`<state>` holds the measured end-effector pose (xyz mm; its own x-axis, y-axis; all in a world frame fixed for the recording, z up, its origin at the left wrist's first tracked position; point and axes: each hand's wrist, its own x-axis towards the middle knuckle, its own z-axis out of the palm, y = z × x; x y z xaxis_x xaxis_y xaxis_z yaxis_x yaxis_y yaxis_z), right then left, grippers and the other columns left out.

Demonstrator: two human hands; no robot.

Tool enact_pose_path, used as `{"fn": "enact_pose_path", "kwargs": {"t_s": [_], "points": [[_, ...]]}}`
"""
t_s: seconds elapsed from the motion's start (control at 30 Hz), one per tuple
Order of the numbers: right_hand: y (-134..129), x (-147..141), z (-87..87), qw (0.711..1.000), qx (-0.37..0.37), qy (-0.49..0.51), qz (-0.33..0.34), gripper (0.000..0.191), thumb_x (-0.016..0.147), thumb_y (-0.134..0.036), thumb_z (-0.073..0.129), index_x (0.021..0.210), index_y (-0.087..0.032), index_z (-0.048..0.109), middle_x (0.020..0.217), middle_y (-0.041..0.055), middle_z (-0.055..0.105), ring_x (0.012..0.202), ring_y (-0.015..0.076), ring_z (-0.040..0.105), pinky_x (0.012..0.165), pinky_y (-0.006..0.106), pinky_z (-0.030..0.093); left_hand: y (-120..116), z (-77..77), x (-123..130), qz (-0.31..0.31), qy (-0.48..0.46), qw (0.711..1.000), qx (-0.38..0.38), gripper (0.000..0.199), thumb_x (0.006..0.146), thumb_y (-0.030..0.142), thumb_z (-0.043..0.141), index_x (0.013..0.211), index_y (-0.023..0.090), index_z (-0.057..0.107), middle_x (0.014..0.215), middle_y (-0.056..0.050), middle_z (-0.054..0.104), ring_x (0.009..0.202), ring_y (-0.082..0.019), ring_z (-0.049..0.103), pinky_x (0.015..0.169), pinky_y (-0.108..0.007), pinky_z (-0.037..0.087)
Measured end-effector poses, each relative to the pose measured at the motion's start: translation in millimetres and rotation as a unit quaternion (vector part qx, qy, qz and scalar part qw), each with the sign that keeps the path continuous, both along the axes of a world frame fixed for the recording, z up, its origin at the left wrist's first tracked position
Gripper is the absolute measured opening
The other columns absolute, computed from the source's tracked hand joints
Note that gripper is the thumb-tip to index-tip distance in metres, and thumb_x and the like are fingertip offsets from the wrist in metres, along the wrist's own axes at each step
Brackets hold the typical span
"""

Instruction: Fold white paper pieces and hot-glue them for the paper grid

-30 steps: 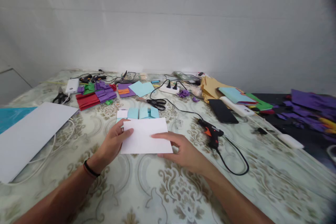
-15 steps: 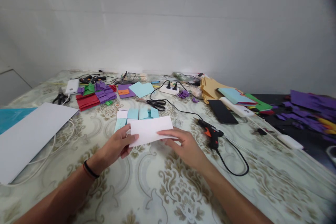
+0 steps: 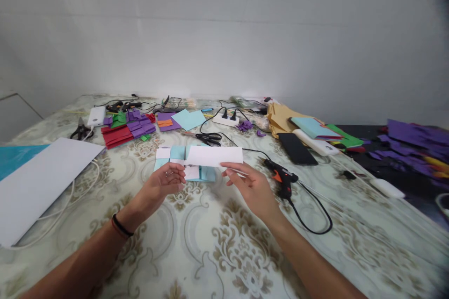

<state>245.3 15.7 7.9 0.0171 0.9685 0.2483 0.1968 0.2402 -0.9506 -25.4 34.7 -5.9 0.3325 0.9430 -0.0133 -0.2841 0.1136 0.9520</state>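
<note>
A plain white strip of paper (image 3: 214, 155) is held up in front of me, tilted so that its face looks narrow. My right hand (image 3: 249, 187) has its fingertips on the lower right end of the strip, holding it. At the left end, my left hand (image 3: 162, 186) has its fingers loosely curved and apart from the thumb, with nothing between them; its fingertips are close to the strip's corner. Behind and below the strip lie light blue and white folded paper pieces (image 3: 207, 174), partly covered by it.
Black-handled scissors (image 3: 209, 138) lie beyond the paper pieces. To the right are a glue gun (image 3: 284, 178) with its cord and a black phone (image 3: 297, 148). A large white sheet (image 3: 52, 187) lies left. Coloured paper (image 3: 117, 136) and a power strip (image 3: 226, 120) are farther back.
The white strip has moved right and away from me and has tilted flatter. My left hand has let go of its left end; my right hand has stayed at the right end.
</note>
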Motion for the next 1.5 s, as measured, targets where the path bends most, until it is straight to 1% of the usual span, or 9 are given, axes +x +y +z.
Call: {"fn": "enact_pose_path", "kwargs": {"t_s": [0.23, 0.4, 0.47, 0.67, 0.83, 1.03, 1.2, 1.3, 1.5], "points": [[-6.9, -1.9, 2.8, 0.999, 0.009, 0.002, 0.047, 0.025, 0.090, -0.031, 0.070, 0.110, -0.024, 0.083, 0.114, 0.0089, 0.077, 0.091, 0.0221, 0.075, 0.073, 0.032, 0.063, 1.2, -3.2, 0.3, 0.000, 0.032, 0.999, 0.027, 0.039, 0.079, 0.021, 0.088, 0.113, 0.021, 0.069, 0.108, -0.006, 0.072, 0.098, -0.019, 0.071, 0.088, -0.028, 0.055], [-8.8, -1.5, 8.1, 0.995, 0.024, -0.053, 0.083, 0.028, 0.081, -0.019, 0.073, 0.105, -0.026, 0.084, 0.107, 0.0065, 0.080, 0.095, 0.0234, 0.074, 0.084, 0.034, 0.058, -2.8, 1.1, 3.1, -0.024, 0.028, 0.999, 0.022, 0.108, 0.069, 0.014, 0.092, 0.157, 0.040, 0.033, 0.139, -0.010, 0.062, 0.107, -0.023, 0.070, 0.084, -0.030, 0.059], [-8.4, -2.3, 8.5, 0.994, 0.017, -0.057, 0.095, 0.029, 0.079, -0.018, 0.074, 0.104, -0.025, 0.085, 0.108, 0.0068, 0.080, 0.097, 0.0243, 0.074, 0.084, 0.033, 0.058, -4.2, 2.1, 3.9, -0.031, 0.015, 0.999, 0.031, 0.120, 0.066, 0.014, 0.093, 0.161, 0.043, 0.026, 0.142, -0.011, 0.061, 0.110, -0.025, 0.070, 0.083, -0.030, 0.060], [-8.2, -5.4, 6.8, 0.991, 0.005, -0.033, 0.133, 0.025, 0.081, -0.031, 0.084, 0.105, -0.026, 0.085, 0.114, 0.0101, 0.079, 0.102, 0.0265, 0.074, 0.086, 0.035, 0.059, -13.6, 17.6, 4.5, -0.014, 0.141, 0.986, 0.094, 0.045, 0.064, 0.022, 0.096, 0.108, 0.023, 0.083, 0.114, -0.010, 0.075, 0.097, -0.024, 0.069, 0.075, -0.028, 0.058], [-10.7, -5.1, 10.1, 0.980, -0.004, -0.004, 0.201, 0.037, 0.075, -0.045, 0.091, 0.107, -0.027, 0.085, 0.118, 0.0107, 0.077, 0.110, 0.0278, 0.073, 0.091, 0.036, 0.059, -21.1, 27.7, 5.8, 0.006, 0.185, 0.976, 0.114, 0.018, 0.076, 0.034, 0.087, 0.087, 0.020, 0.086, 0.080, -0.007, 0.077, 0.069, -0.019, 0.063, 0.059, -0.027, 0.051], [-10.6, -4.1, 10.8, 0.982, -0.016, -0.006, 0.188, 0.034, 0.089, -0.054, 0.077, 0.085, -0.022, 0.085, 0.096, 0.0089, 0.078, 0.088, 0.0234, 0.072, 0.076, 0.031, 0.057, -20.9, 24.0, 3.7, -0.008, 0.209, 0.967, 0.143, 0.026, 0.085, 0.036, 0.079, 0.068, 0.017, 0.076, 0.070, -0.002, 0.068, 0.064, -0.014, 0.055, 0.059, -0.024, 0.044], [-10.2, -6.2, 10.7, 0.988, -0.025, -0.051, 0.143, 0.037, 0.093, -0.047, 0.072, 0.072, -0.017, 0.076, 0.081, 0.0050, 0.071, 0.072, 0.0176, 0.064, 0.061, 0.026, 0.047, -21.5, 22.0, 3.6, 0.011, 0.230, 0.959, 0.166, 0.018, 0.086, 0.037, 0.081, 0.094, 0.020, 0.079, 0.091, -0.004, 0.075, 0.078, -0.018, 0.065, 0.066, -0.025, 0.050], [-10.3, -7.3, 10.1, 0.988, -0.016, -0.068, 0.136, 0.038, 0.093, -0.046, 0.071, 0.068, -0.018, 0.074, 0.081, 0.0053, 0.070, 0.073, 0.0181, 0.064, 0.062, 0.027, 0.048, -22.2, 20.6, 4.2, 0.033, 0.247, 0.954, 0.168, 0.034, 0.087, 0.038, 0.081, 0.117, 0.025, 0.077, 0.114, -0.007, 0.077, 0.092, -0.022, 0.070, 0.073, -0.027, 0.054], [-9.3, -8.6, 6.3, 0.993, -0.021, -0.050, 0.103, 0.032, 0.091, -0.045, 0.074, 0.072, -0.018, 0.075, 0.081, 0.0048, 0.070, 0.071, 0.0176, 0.065, 0.061, 0.028, 0.049, -22.7, 19.3, 5.6, 0.047, 0.290, 0.937, 0.189, 0.038, 0.088, 0.038, 0.080, 0.124, 0.025, 0.078, 0.122, -0.008, 0.079, 0.104, -0.026, 0.072, 0.089, -0.031, 0.055]]}}
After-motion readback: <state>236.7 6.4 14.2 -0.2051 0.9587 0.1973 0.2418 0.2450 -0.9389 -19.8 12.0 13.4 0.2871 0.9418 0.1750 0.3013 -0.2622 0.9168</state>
